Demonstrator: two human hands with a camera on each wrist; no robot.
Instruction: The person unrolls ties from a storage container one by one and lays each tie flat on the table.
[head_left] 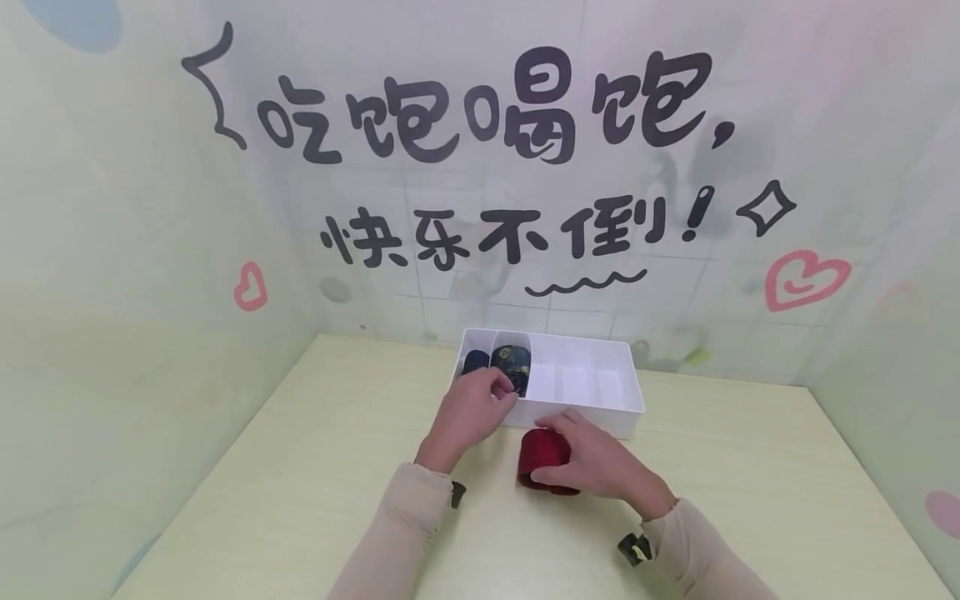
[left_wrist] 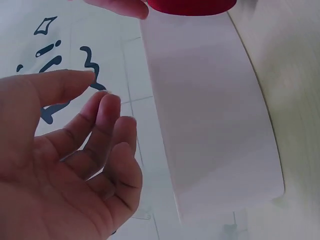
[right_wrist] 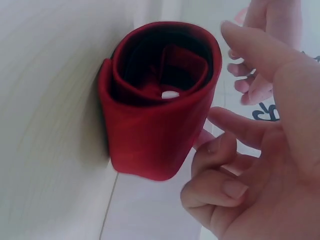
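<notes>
Right hand (head_left: 600, 460), fingers parted, at rolled red necktie (head_left: 545, 452) on desk (head_left: 322, 467); contact uncertain. Left hand (head_left: 469, 408), loosely curled, near white box (head_left: 609, 419).

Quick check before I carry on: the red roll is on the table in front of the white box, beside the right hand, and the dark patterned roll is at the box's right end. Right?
Not quite: the dark patterned roll is toward the box's left end, next to the navy roll, as the head view shows. The rest holds.
</notes>
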